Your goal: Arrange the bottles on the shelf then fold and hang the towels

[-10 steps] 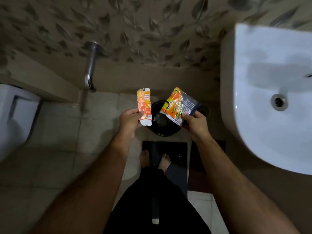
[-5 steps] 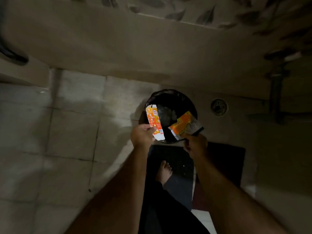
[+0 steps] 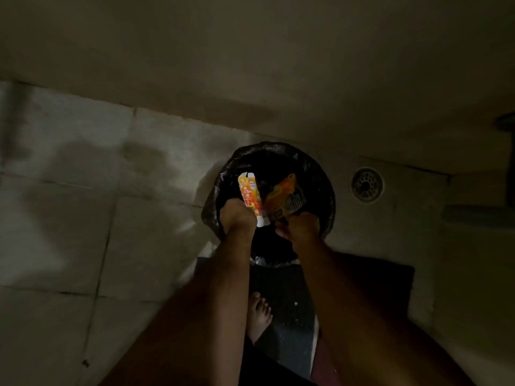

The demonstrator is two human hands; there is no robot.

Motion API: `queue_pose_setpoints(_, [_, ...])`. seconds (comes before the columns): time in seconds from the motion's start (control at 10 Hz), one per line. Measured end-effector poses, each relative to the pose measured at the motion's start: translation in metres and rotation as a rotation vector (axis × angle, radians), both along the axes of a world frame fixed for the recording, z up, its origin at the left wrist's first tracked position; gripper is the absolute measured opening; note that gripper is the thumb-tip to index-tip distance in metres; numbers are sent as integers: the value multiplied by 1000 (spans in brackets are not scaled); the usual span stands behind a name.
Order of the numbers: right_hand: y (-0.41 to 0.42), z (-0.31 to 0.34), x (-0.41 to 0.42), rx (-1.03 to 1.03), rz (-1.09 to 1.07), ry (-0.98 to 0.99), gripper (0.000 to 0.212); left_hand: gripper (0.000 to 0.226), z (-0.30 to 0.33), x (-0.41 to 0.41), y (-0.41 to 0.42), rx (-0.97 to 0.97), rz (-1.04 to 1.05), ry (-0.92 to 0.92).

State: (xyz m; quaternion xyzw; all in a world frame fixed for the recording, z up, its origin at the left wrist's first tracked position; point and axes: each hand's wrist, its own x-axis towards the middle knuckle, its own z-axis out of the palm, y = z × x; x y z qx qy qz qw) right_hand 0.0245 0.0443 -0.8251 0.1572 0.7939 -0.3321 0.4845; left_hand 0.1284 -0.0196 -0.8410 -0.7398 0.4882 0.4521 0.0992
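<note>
— Where are the hands?
— Over the round black-lined bin: left hand grips a flattened orange-and-white carton, right hand pinches a crinkled orange plastic wrapper
— Bottles, towels?
— Out of view

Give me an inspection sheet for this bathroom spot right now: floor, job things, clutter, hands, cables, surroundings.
Surface: tiled floor, dim, with a dark mat.
Job's things: no bottles or towels seen.
Clutter: orange carton and orange wrapper, both held over the black-lined bin.
Grippers: left hand grips the carton; right hand grips the wrapper.
Cables: nothing seen.
Surroundings: floor drain right of the bin; bare foot on the mat.
</note>
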Motion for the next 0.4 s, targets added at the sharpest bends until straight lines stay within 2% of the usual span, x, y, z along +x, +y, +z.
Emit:
queue_pose_setpoints(0.1, [-3,-14,-4,5,64,-65,33,30,-15,-8,-2,-10,8,-33])
queue_pose_setpoints(0.2, [0,-6,-4,15,29,-72,30,32,-10,-14,4,-9,19,-32])
queue_pose_setpoints(0.3, [2,17,-1,12,107,-37,26,31,22,-10,12,8,-7,-2])
queue_pose_setpoints(0.4, [4,60,4,67,297,95,33,36,76,0,19,-77,-57,97])
